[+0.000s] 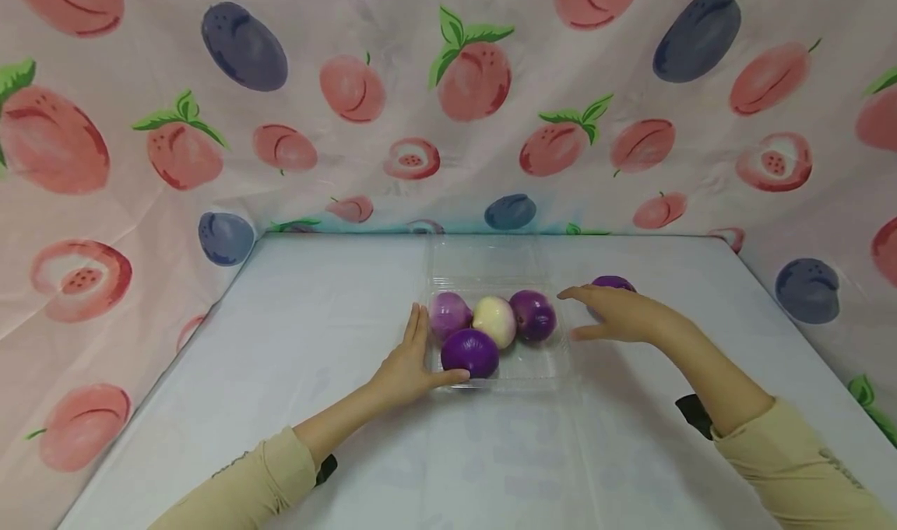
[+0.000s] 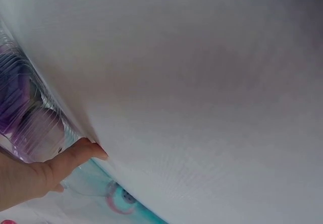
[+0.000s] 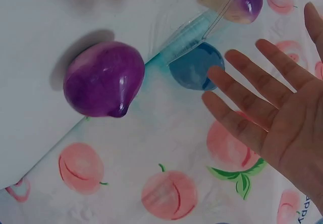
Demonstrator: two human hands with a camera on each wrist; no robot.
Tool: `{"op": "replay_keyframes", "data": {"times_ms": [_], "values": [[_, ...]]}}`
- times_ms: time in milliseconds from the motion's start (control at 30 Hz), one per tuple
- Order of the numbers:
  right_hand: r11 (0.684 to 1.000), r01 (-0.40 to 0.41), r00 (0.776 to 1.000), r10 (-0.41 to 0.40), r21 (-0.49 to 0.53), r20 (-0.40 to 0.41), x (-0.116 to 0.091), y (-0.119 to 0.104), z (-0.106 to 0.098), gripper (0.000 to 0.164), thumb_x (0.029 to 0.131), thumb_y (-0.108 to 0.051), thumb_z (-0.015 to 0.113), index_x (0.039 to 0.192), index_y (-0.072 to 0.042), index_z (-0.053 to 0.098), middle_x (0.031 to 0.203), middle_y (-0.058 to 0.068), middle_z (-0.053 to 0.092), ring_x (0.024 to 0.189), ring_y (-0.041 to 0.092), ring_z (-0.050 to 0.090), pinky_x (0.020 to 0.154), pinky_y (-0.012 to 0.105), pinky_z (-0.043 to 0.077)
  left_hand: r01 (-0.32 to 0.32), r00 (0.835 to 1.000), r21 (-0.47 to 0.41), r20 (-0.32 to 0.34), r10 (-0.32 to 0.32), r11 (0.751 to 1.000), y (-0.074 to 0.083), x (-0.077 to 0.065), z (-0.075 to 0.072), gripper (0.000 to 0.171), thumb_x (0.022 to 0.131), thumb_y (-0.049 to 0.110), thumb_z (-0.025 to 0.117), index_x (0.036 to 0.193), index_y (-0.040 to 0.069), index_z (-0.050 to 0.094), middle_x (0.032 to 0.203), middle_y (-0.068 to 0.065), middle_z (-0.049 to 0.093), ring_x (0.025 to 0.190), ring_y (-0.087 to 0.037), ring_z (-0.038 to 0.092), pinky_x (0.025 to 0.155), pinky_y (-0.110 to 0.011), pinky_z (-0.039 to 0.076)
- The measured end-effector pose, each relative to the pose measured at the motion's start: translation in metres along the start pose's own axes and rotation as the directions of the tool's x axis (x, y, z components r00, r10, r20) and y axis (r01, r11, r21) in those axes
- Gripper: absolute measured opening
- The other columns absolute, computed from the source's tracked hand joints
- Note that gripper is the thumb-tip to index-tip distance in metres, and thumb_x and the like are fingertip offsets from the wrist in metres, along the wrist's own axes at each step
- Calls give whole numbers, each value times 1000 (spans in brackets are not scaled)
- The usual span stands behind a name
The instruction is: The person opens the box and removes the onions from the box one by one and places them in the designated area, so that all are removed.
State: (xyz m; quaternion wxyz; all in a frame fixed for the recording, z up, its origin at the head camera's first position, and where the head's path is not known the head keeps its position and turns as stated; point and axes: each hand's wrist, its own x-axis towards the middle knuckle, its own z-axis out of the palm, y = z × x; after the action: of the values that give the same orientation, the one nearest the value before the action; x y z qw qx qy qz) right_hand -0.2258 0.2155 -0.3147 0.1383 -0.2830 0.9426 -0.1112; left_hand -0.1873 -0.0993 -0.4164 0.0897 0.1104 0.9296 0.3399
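A clear plastic box holds several onions: a dark purple onion in front, a lighter purple onion, a white onion and another purple onion behind. My left hand touches the box, its straight fingers along the left wall and its thumb at the front rim. Beyond the box's right side my right hand is held with fingers extended, holding nothing. A loose purple onion sits on the table beside it, partly hidden behind that hand in the head view.
The box's transparent lid lies folded back toward the rear edge. Under everything is a white table. A fruit-patterned cloth rises behind the table and along both sides.
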Motion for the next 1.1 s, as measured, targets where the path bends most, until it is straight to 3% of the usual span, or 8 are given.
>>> {"op": "replay_keyframes", "data": {"times_ms": [267, 633, 800, 1100], "values": [[999, 32, 995, -30, 11, -91, 12, -4, 5, 62, 80, -17, 75, 132, 2, 48, 133, 26, 51, 123, 45, 47, 99, 56, 41, -8, 1000, 4, -6, 8, 1000, 1, 0, -1, 123, 71, 64, 70, 151, 4, -2, 158, -14, -10, 137, -42, 31, 95, -56, 44], [996, 12, 998, -6, 93, -64, 23, -10, 7, 61, 80, -14, 74, 133, 1, 48, 136, 25, 49, 128, 44, 42, 102, 57, 37, -11, 1000, -9, 3, 11, 1000, 0, -1, 0, 124, 71, 64, 70, 151, 4, -2, 158, -14, -11, 138, -42, 29, 97, -56, 43], [991, -2, 999, 9, 137, -45, 31, -10, 8, 61, 81, -14, 74, 134, 0, 47, 134, 25, 51, 123, 43, 47, 98, 54, 42, -13, 1000, -15, 1, 13, 1000, 1, -1, -1, 123, 71, 63, 70, 151, 4, -2, 158, -14, -11, 138, -42, 28, 99, -56, 41], [975, 58, 998, -59, 212, -4, 48, -1, 18, 58, 79, -7, 73, 130, 5, 48, 130, 29, 50, 112, 45, 54, 89, 49, 51, -11, 1000, -16, 5, 11, 1000, 1, -1, -1, 123, 71, 63, 70, 151, 5, -2, 158, -14, -10, 138, -42, 28, 101, -56, 40]]}}
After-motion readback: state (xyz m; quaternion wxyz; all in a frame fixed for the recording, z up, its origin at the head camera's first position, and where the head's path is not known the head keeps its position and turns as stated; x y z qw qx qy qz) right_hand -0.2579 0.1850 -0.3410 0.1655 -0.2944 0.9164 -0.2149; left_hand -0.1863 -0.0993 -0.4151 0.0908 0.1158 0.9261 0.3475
